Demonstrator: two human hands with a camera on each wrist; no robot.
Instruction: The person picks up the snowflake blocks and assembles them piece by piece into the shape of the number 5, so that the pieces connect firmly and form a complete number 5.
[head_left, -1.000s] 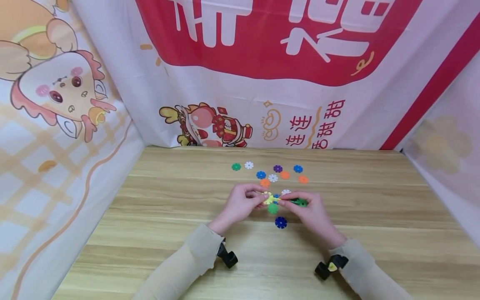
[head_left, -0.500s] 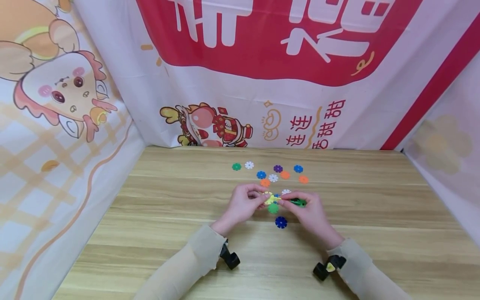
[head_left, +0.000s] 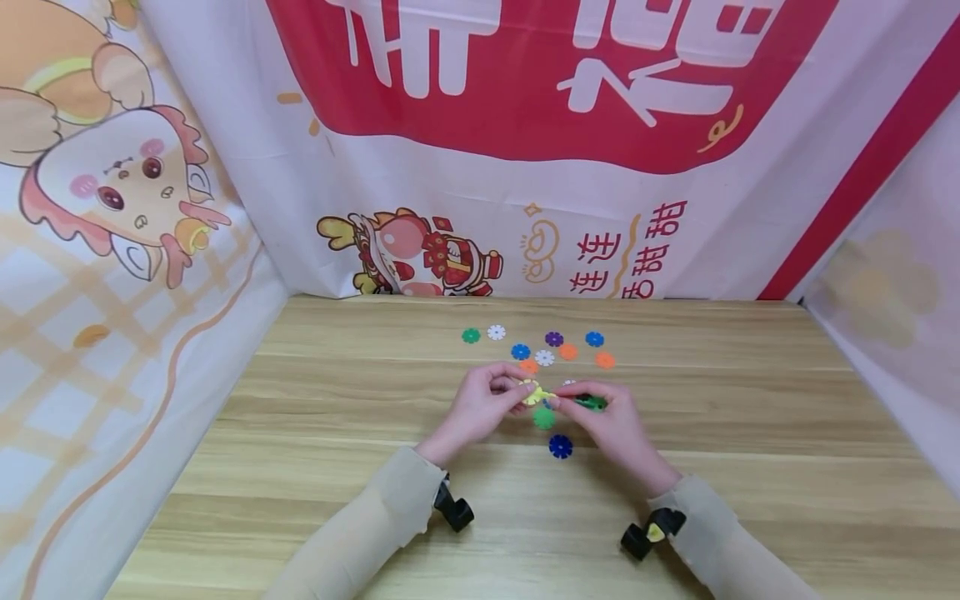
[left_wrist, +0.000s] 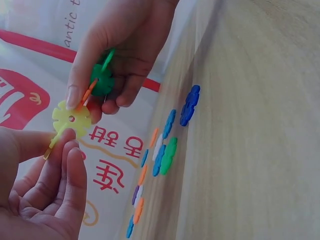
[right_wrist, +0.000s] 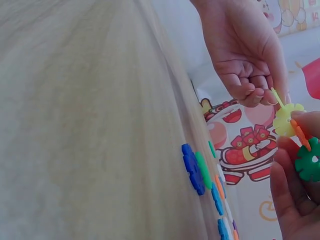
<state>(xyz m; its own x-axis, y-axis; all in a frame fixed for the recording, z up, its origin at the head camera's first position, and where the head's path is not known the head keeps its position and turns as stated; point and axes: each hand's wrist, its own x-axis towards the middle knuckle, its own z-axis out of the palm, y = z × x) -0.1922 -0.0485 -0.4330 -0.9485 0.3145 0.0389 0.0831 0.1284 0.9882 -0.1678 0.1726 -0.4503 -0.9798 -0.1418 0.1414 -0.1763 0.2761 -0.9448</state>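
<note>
Between the hands is a joined chain of notched snowflake discs. My left hand (head_left: 480, 407) pinches its yellow end, where a yellow disc (left_wrist: 62, 121) faces the left wrist camera and another yellow disc (left_wrist: 51, 145) shows edge-on. My right hand (head_left: 611, 417) holds the other end, with an orange disc (right_wrist: 300, 134) edge-on against the yellow one and a green disc (right_wrist: 308, 161) behind it. A second green disc (left_wrist: 108, 59) sticks out edge-on by the right palm. Fingers hide parts of the chain; how deep the slots sit, I cannot tell.
Loose discs lie flat on the wooden table (head_left: 337, 467). A dark blue disc (head_left: 560, 447) and a light green disc (head_left: 543, 417) are nearest. Several orange, white, blue and purple (head_left: 553, 339) ones lie beyond the hands, before the printed cloth backdrop (head_left: 450, 183).
My right hand has shifted slightly left towards the left hand, and orange now shows at its fingertips. Both hands keep their pinch. The whole head view has moved a little.
</note>
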